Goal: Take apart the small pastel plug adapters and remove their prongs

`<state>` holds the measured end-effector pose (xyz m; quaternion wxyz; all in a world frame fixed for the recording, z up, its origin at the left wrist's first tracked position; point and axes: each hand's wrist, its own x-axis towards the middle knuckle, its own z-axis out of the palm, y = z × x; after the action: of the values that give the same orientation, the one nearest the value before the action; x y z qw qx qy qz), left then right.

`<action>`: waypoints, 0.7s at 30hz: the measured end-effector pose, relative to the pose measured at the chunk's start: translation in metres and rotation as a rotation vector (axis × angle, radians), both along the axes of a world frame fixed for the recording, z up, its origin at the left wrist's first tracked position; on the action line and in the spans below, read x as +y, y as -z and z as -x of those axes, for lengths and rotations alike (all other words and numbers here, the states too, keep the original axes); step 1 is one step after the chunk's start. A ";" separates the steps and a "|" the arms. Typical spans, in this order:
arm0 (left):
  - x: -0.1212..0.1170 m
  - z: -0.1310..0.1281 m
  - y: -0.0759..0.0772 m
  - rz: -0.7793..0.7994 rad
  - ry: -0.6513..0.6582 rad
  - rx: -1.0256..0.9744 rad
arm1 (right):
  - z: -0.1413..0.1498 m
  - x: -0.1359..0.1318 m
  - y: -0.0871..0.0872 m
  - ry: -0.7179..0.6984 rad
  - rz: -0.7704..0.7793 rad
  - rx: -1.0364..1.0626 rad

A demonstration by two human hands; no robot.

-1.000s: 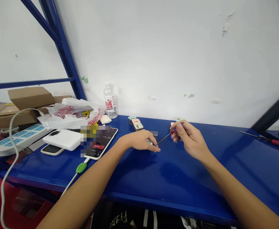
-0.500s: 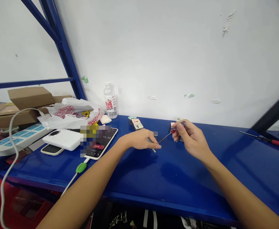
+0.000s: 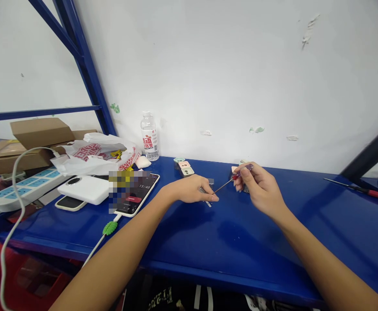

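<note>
head: right hand point(image 3: 263, 188) grips screwdriver point(image 3: 235, 177); bag point(image 3: 75, 166) holds yellow items point(image 3: 116, 154).

15:40 on the phone screen point(image 3: 140, 193)

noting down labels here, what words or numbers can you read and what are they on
"15:40": phone screen; its other text is too small to read.
"Fra", seemingly: dark cloth at the bottom; the rest is blurred.
Plastic bag: red lettering, too crumpled to read.
Bottle: red characters, too small to read surely.
</note>
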<state>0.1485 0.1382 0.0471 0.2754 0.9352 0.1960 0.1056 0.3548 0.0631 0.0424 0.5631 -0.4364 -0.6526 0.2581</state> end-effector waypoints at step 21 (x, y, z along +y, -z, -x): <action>-0.006 -0.002 -0.006 -0.082 -0.110 0.083 | -0.001 -0.002 0.001 0.005 -0.175 0.007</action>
<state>0.1504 0.1326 0.0533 0.2222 0.9371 0.2538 0.0895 0.3558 0.0609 0.0413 0.6020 -0.3862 -0.6696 0.2001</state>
